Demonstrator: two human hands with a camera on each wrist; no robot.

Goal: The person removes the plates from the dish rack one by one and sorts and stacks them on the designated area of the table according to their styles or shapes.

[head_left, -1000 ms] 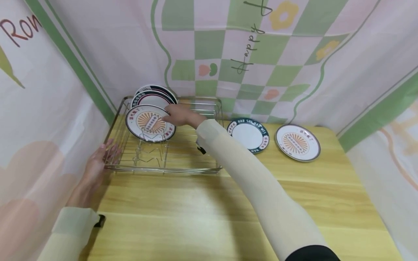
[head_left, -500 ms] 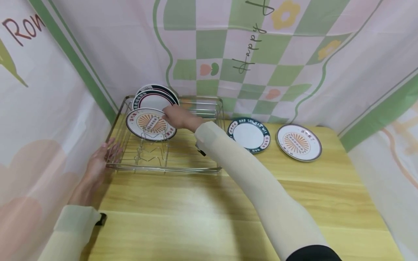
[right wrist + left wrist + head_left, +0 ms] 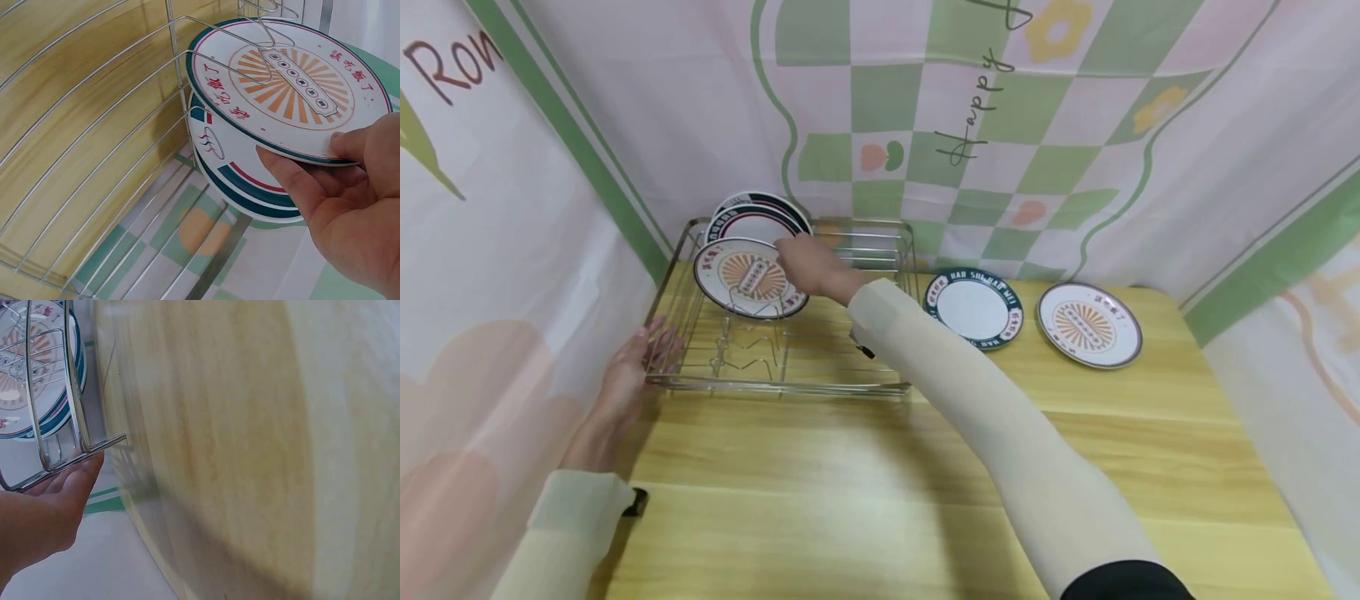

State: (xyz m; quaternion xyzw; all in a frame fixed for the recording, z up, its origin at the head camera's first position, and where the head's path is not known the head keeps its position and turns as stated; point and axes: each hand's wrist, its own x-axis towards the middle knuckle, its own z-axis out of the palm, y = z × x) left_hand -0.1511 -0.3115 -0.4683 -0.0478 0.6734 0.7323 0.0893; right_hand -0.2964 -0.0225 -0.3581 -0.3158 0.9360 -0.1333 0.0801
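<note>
My right hand [image 3: 815, 265] pinches the edge of a white plate [image 3: 741, 279] with an orange sunburst and a dark rim. In the right wrist view the thumb lies on its printed face and the fingers are behind it. The plate leans in the wire dish rack [image 3: 842, 387], in front of further dark-banded plates [image 3: 758, 223] standing at the back. At the rack's left front corner, my left hand [image 3: 625, 371] touches the wires with its fingers extended. The left wrist view shows this hand [image 3: 56, 506] against the rack's metal frame [image 3: 75, 406].
Right of the rack, a green-rimmed plate [image 3: 973, 308] and another sunburst plate [image 3: 1090, 325] lie on the wooden table [image 3: 850, 500]. Thin wire dividers [image 3: 748, 354] stand up inside the rack. A patterned cloth [image 3: 955, 100] hangs behind the table and along both sides.
The held plate dips slightly, then rises again and sits a little further right, the right hand staying on its edge. The left hand keeps its place at the rack.
</note>
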